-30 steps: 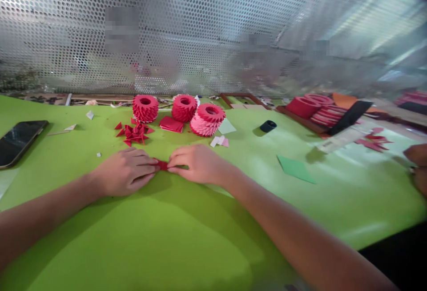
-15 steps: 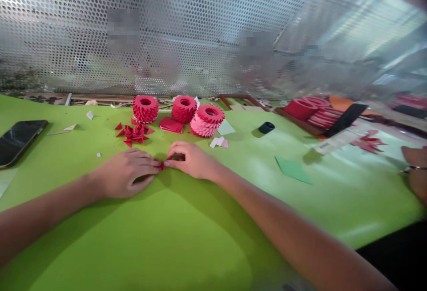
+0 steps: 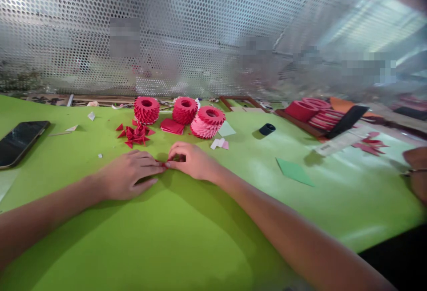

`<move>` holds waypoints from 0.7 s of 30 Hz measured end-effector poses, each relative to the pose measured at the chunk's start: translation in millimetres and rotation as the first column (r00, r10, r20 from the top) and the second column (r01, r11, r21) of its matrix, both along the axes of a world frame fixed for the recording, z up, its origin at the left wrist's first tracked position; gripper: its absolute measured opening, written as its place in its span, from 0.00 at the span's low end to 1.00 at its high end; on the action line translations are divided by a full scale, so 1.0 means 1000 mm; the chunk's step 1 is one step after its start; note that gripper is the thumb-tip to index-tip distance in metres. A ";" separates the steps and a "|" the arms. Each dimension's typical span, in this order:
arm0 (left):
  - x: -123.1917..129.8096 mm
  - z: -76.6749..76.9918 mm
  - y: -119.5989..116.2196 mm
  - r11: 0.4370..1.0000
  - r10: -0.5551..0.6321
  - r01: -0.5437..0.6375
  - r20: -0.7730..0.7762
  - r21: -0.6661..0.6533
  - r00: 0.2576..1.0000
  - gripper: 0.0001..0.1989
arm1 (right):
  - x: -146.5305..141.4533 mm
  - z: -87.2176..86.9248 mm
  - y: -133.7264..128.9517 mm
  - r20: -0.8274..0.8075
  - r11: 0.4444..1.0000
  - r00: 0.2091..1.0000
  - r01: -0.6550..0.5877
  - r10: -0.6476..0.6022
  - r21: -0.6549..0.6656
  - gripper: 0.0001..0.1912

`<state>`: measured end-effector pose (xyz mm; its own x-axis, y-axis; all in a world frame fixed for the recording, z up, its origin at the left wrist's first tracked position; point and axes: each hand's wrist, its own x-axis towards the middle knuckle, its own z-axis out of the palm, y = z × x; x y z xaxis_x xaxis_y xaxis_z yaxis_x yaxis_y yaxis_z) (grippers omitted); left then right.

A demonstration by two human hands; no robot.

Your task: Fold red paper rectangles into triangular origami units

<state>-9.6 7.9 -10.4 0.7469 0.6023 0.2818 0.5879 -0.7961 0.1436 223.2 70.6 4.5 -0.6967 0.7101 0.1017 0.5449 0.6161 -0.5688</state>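
A small piece of red paper (image 3: 163, 165) lies on the green tabletop between my hands, mostly hidden by fingertips. My left hand (image 3: 128, 174) rests on the table, fingers stretched out and thumb apart, its fingertips touching the paper's left side. From the right, my right hand (image 3: 191, 160) pinches the paper between thumb and finger. Just beyond my left hand is a pile of folded red paper triangles (image 3: 136, 134). Behind my right hand lies a stack of red paper sheets (image 3: 172, 126). Three ring-shaped stacks of folded paper stand behind, including a pink and red one (image 3: 207, 123).
A phone (image 3: 22, 143) lies at the left. Toward the right are a dark cylinder (image 3: 267, 129), a green paper sheet (image 3: 293, 171), and a tray (image 3: 300, 124) of red rolls. Another person's hand (image 3: 415, 171) shows at the right edge. Perforated metal (image 3: 200, 29) rises behind.
My left fingertips have shifted slightly right, toward my right fingers, and cover more of the red paper. My right hand keeps its pinch. The view has moved a little.
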 end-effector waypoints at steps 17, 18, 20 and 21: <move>0.000 0.001 -0.001 1.000 -0.007 0.007 -0.023 0.000 1.000 0.18 | 0.000 -0.005 0.000 -0.008 0.999 1.000 0.016 -0.016 0.051 0.07; 0.000 0.001 -0.001 1.000 -0.009 0.009 -0.021 -0.002 1.000 0.18 | 0.000 -0.005 0.000 -0.006 0.999 1.000 0.016 -0.016 0.050 0.07; 0.000 0.000 0.000 1.000 -0.004 0.004 -0.025 -0.011 1.000 0.18 | 0.000 -0.005 0.000 -0.009 0.999 1.000 0.016 -0.015 0.049 0.07; 0.001 0.000 -0.001 1.000 0.000 0.000 -0.028 -0.016 1.000 0.17 | 0.000 -0.006 0.000 -0.011 0.999 1.000 0.016 -0.016 0.047 0.07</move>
<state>-9.0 7.3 -10.2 0.7544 0.6066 0.2509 0.5918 -0.7938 0.1399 223.6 70.1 -1.2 -0.6841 0.7152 0.1432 0.5487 0.6339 -0.5451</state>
